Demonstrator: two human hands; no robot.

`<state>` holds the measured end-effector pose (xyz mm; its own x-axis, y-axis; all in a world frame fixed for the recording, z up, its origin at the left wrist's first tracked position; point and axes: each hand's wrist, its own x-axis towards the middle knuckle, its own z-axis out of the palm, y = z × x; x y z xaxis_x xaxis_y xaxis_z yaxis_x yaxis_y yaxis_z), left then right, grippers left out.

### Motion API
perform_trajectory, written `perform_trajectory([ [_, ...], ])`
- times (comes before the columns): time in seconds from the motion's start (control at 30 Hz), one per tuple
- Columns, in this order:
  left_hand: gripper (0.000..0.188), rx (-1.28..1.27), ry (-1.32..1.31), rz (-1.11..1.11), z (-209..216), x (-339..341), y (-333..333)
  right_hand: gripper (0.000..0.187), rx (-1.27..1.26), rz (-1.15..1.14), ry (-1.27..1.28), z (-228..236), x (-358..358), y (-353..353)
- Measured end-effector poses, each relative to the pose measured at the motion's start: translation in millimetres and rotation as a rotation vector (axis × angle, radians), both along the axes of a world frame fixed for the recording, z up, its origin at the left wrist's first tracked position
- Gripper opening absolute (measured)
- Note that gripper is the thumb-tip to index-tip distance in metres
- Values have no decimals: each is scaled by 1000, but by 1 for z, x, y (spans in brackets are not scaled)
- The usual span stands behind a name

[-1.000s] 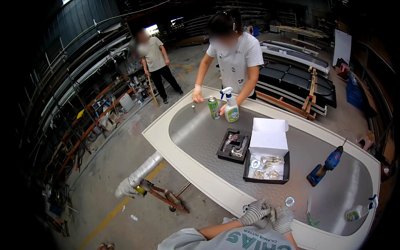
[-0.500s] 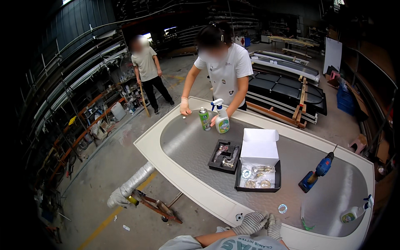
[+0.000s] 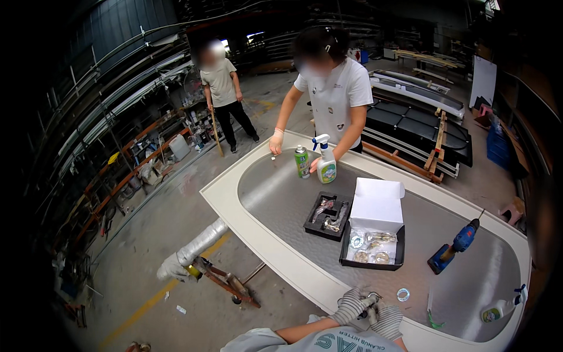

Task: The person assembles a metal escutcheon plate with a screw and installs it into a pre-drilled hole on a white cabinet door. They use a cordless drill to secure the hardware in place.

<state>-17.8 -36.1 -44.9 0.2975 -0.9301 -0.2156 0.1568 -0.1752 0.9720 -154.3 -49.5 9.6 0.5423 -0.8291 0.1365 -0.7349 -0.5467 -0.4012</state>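
Observation:
My left hand (image 3: 350, 305) and my right hand (image 3: 384, 318), both in striped knit gloves, meet at the near edge of a large oval panel (image 3: 275, 246) with a white rim and a grey centre. Together they grip a small metal fitting (image 3: 371, 300) between the fingers. A small clear ring (image 3: 403, 294) lies on the grey surface just right of the hands. A black tray of metal parts (image 3: 370, 251) sits beyond them with a white box (image 3: 377, 203) standing in it.
A second black tray (image 3: 326, 216), a blue cordless drill (image 3: 453, 249) and a white spray bottle (image 3: 499, 308) lie on the panel. A person across leans over a green can (image 3: 302, 161) and a spray bottle (image 3: 326, 165). Another person (image 3: 223, 94) stands by racks.
The view has shifted, so the panel and the hands sit lower and further right in the picture. My hands stay together on the fitting. The person across has bent further over the panel.

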Motion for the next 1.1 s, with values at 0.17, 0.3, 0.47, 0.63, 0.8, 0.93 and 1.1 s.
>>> perform_trajectory([
  [0.17, 36, 244, -48, -203, 1, 6, 0, 22, 9, 161, 6, 7, -1, -10],
  [0.3, 35, 305, -137, -213, -12, 5, -5, 19, -78, 170, -46, -36, -13, -22],
  [0.47, 36, 428, -29, -365, -9, 9, -8, 16, -123, 210, -21, -34, -20, -23],
  [0.63, 38, 360, -33, -295, 8, 5, -4, 17, -126, 233, -73, -37, -23, -26],
  [0.8, 44, 273, 60, -203, 1, 4, -2, 17, -99, 115, -57, -33, -16, -20],
  [0.93, 45, 247, -259, -267, 10, 7, -2, 17, -149, 81, -47, -41, -15, -16],
  [1.1, 49, 369, -552, -396, 32, 8, -8, 16, -204, 146, -176, -22, -15, -18],
])
